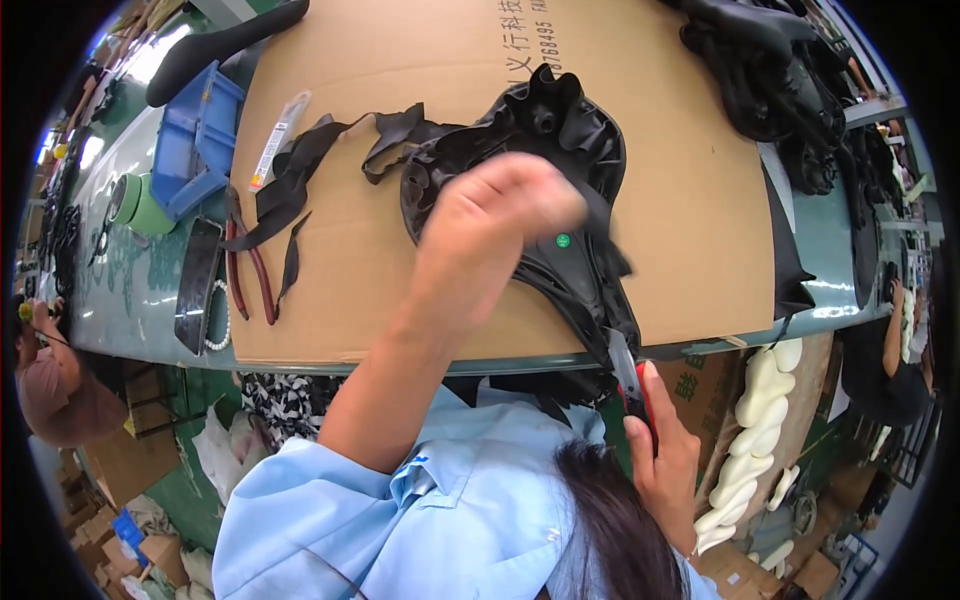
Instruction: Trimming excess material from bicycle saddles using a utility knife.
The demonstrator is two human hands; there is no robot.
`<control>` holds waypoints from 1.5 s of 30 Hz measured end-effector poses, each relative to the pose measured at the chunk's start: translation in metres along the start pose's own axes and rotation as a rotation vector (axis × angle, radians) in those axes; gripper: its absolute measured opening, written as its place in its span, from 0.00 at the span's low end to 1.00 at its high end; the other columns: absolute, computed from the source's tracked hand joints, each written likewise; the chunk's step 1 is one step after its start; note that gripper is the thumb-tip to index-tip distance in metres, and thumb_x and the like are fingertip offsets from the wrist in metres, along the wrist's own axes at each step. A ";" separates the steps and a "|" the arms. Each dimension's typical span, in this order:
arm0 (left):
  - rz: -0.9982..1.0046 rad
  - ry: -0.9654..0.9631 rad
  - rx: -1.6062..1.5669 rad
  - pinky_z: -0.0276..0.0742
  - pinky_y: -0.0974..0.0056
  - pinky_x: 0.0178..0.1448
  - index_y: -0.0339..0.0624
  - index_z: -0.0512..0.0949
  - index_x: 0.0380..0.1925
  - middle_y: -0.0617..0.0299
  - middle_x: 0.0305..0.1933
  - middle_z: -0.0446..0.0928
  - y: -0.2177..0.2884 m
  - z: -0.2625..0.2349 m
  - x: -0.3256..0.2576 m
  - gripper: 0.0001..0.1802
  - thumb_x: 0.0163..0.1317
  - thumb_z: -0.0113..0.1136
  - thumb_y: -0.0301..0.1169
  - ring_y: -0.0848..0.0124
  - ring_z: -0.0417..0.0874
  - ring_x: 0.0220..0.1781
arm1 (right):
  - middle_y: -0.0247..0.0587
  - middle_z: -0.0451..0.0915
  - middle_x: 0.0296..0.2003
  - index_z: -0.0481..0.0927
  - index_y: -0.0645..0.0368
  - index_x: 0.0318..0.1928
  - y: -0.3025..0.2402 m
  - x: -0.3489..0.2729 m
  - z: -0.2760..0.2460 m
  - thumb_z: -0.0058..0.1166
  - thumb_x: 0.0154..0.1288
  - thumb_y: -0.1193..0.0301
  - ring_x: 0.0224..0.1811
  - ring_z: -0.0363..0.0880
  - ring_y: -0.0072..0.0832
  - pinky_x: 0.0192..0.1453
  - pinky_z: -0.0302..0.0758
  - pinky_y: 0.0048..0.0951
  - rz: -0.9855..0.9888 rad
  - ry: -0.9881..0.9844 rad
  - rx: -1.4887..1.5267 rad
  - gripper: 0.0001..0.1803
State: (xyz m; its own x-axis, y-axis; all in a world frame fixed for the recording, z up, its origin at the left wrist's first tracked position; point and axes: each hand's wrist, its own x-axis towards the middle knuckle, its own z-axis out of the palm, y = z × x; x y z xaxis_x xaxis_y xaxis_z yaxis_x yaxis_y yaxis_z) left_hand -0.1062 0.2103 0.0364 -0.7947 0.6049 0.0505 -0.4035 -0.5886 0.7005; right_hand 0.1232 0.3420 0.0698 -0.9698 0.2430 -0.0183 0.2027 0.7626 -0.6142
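A black bicycle saddle [540, 140] lies upside down on a sheet of brown cardboard [660, 120], its narrow nose pointing toward me. My left hand [495, 215] rests on the saddle's underside and presses on its black cover material. My right hand [665, 455] grips red-handled scissors [630, 375] at the table's near edge. The blades touch the cover at the saddle's nose. A small green sticker [563, 240] sits on the saddle.
Black offcut strips [300, 165] lie left of the saddle, beside red-handled pliers [250, 265], a dark phone [197, 285], a blue bin [200, 135] and a green tape roll [140, 205]. More black saddles [770, 70] are piled at back right. White foam pads [750, 440] are stacked at lower right. Other people sit at both sides.
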 end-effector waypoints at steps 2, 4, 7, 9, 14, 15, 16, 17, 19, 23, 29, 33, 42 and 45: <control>-0.165 -0.222 0.303 0.70 0.69 0.44 0.44 0.79 0.28 0.65 0.35 0.78 0.017 0.007 -0.010 0.05 0.57 0.66 0.30 0.74 0.77 0.36 | 0.50 0.82 0.41 0.62 0.59 0.69 0.006 0.001 0.000 0.50 0.68 0.76 0.24 0.78 0.32 0.29 0.76 0.28 0.156 0.108 0.172 0.30; 0.321 -0.797 1.039 0.70 0.63 0.46 0.47 0.83 0.28 0.68 0.34 0.76 0.023 0.012 -0.013 0.14 0.49 0.72 0.42 0.69 0.77 0.35 | 0.41 0.81 0.41 0.61 0.58 0.70 0.016 0.000 0.005 0.48 0.69 0.77 0.25 0.74 0.16 0.28 0.74 0.20 0.283 0.335 0.369 0.29; 0.408 -0.649 1.631 0.72 0.60 0.44 0.45 0.84 0.27 0.65 0.38 0.78 0.032 -0.009 0.002 0.09 0.48 0.69 0.36 0.65 0.78 0.41 | 0.43 0.81 0.37 0.66 0.59 0.68 0.030 0.012 0.004 0.54 0.66 0.77 0.24 0.75 0.23 0.28 0.74 0.23 0.014 0.295 0.086 0.29; 0.336 -0.643 1.546 0.73 0.58 0.40 0.43 0.83 0.28 0.63 0.35 0.78 0.027 -0.016 0.009 0.08 0.50 0.66 0.34 0.62 0.78 0.39 | 0.42 0.80 0.34 0.69 0.57 0.66 0.022 0.032 0.005 0.57 0.63 0.77 0.24 0.75 0.25 0.28 0.73 0.24 -0.141 0.271 0.050 0.30; 0.281 -0.590 1.598 0.73 0.58 0.36 0.42 0.81 0.26 0.63 0.28 0.77 0.024 -0.011 0.012 0.05 0.53 0.62 0.31 0.61 0.78 0.34 | 0.37 0.74 0.24 0.76 0.50 0.62 0.010 0.040 -0.005 0.64 0.54 0.77 0.23 0.72 0.27 0.26 0.69 0.27 -0.210 0.084 -0.095 0.32; 0.279 -0.591 1.592 0.73 0.58 0.36 0.42 0.81 0.26 0.63 0.28 0.77 0.022 -0.011 0.012 0.05 0.53 0.62 0.31 0.61 0.78 0.34 | 0.36 0.72 0.23 0.76 0.47 0.61 0.009 0.045 -0.005 0.63 0.53 0.78 0.23 0.71 0.27 0.25 0.69 0.27 -0.251 0.076 -0.173 0.32; 0.281 -0.590 1.601 0.73 0.58 0.36 0.42 0.81 0.25 0.62 0.29 0.77 0.022 -0.012 0.013 0.05 0.54 0.61 0.31 0.60 0.79 0.34 | 0.35 0.70 0.22 0.77 0.45 0.61 0.008 0.052 -0.005 0.63 0.52 0.79 0.22 0.70 0.26 0.25 0.68 0.27 -0.297 0.067 -0.248 0.33; 0.284 -0.589 1.610 0.73 0.58 0.36 0.42 0.81 0.25 0.62 0.29 0.77 0.022 -0.012 0.014 0.05 0.55 0.60 0.31 0.60 0.79 0.34 | 0.35 0.70 0.22 0.77 0.45 0.61 0.004 0.056 -0.008 0.63 0.52 0.79 0.22 0.70 0.26 0.25 0.68 0.27 -0.298 0.065 -0.249 0.33; 0.262 -0.594 1.627 0.73 0.58 0.36 0.42 0.80 0.25 0.62 0.29 0.77 0.023 -0.010 0.016 0.05 0.55 0.59 0.31 0.60 0.79 0.34 | 0.37 0.70 0.23 0.77 0.47 0.60 -0.006 0.062 -0.017 0.63 0.51 0.81 0.22 0.70 0.29 0.27 0.68 0.29 -0.298 -0.045 -0.415 0.33; 0.230 -0.562 1.590 0.73 0.57 0.34 0.40 0.80 0.24 0.61 0.28 0.77 0.022 -0.011 0.014 0.06 0.55 0.59 0.30 0.59 0.79 0.34 | 0.37 0.68 0.23 0.77 0.42 0.61 -0.006 0.063 -0.035 0.62 0.51 0.79 0.23 0.70 0.29 0.27 0.68 0.31 -0.330 -0.077 -0.452 0.34; 0.088 -0.365 1.743 0.73 0.57 0.34 0.38 0.78 0.22 0.60 0.26 0.76 0.017 0.008 -0.008 0.08 0.53 0.60 0.31 0.58 0.79 0.32 | 0.35 0.64 0.23 0.76 0.37 0.61 0.016 0.068 -0.084 0.57 0.53 0.78 0.23 0.69 0.29 0.27 0.66 0.33 -0.366 -0.085 -0.942 0.33; 0.255 -0.326 1.632 0.74 0.57 0.35 0.38 0.78 0.21 0.57 0.26 0.76 0.005 0.007 -0.008 0.07 0.52 0.60 0.30 0.58 0.79 0.31 | 0.42 0.79 0.42 0.66 0.55 0.68 0.038 0.053 -0.057 0.51 0.65 0.78 0.31 0.74 0.26 0.37 0.75 0.27 -0.105 0.153 -0.036 0.29; -0.299 -0.152 1.186 0.67 0.73 0.30 0.33 0.81 0.26 0.67 0.22 0.76 0.013 0.008 0.019 0.09 0.52 0.65 0.30 0.83 0.72 0.26 | 0.40 0.77 0.42 0.54 0.58 0.72 -0.014 0.063 -0.001 0.41 0.72 0.70 0.28 0.73 0.18 0.28 0.75 0.20 0.482 -0.206 0.938 0.30; -0.292 -0.116 1.061 0.66 0.74 0.33 0.34 0.81 0.28 0.68 0.23 0.76 0.012 0.004 0.020 0.08 0.54 0.65 0.30 0.83 0.72 0.27 | 0.34 0.75 0.26 0.56 0.58 0.72 -0.027 0.066 0.003 0.41 0.72 0.70 0.23 0.72 0.18 0.28 0.73 0.20 0.520 -0.263 0.965 0.30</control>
State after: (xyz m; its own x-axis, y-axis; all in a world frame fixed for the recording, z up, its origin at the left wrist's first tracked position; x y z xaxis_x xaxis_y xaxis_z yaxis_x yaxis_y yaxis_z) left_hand -0.1247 0.2175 0.0488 -0.6628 0.7245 -0.1892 0.0690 0.3107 0.9480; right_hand 0.0533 0.3356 0.0831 -0.8194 0.1754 -0.5457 0.5119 -0.2046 -0.8343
